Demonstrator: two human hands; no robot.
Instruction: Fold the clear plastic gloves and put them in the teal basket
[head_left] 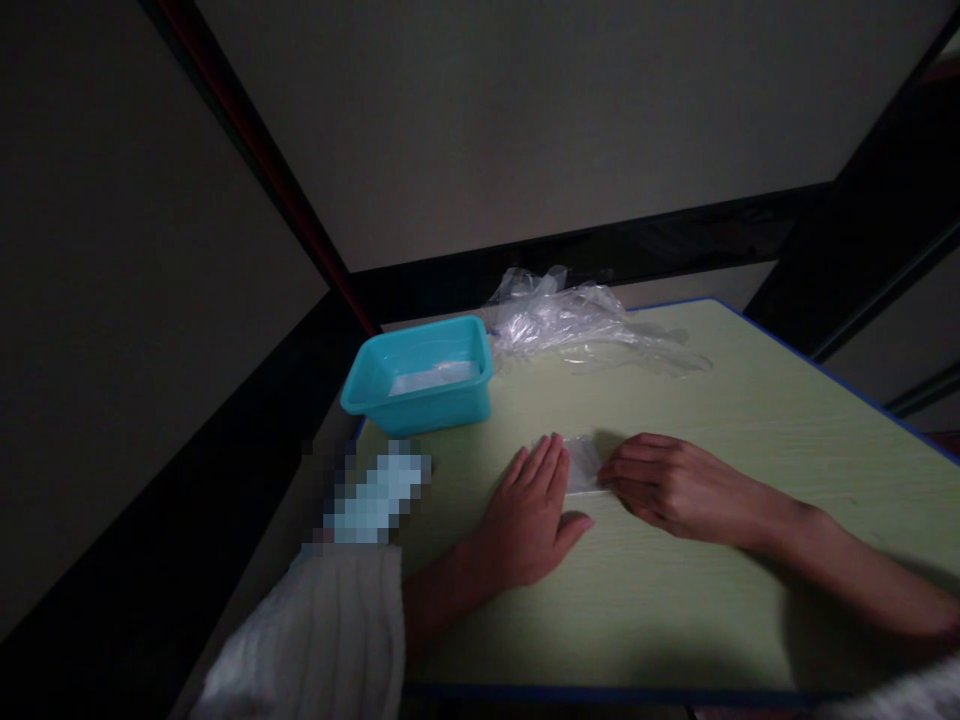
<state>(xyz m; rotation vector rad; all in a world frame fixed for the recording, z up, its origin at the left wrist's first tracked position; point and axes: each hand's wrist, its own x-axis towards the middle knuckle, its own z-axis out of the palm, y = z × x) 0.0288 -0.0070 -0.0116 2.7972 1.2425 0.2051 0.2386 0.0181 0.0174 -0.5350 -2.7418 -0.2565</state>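
A small clear plastic bag [582, 466] lies flat on the table between my hands. My left hand [527, 515] rests palm down over its left part, fingers stretched out and thumb apart. At the bag's right edge is my right hand [667, 482], its fingers closed together in a pinch on that edge. The exact grip is partly hidden under the fingers. The left end of the bag is covered by my left hand.
A turquoise plastic basin [420, 408] holding flat clear pieces stands at the table's back left. Crumpled clear plastic [555, 318] lies along the back edge. A pixelated light-blue patch [379, 495] is at the left edge of the pale table [750, 420]. Walls rise behind and left.
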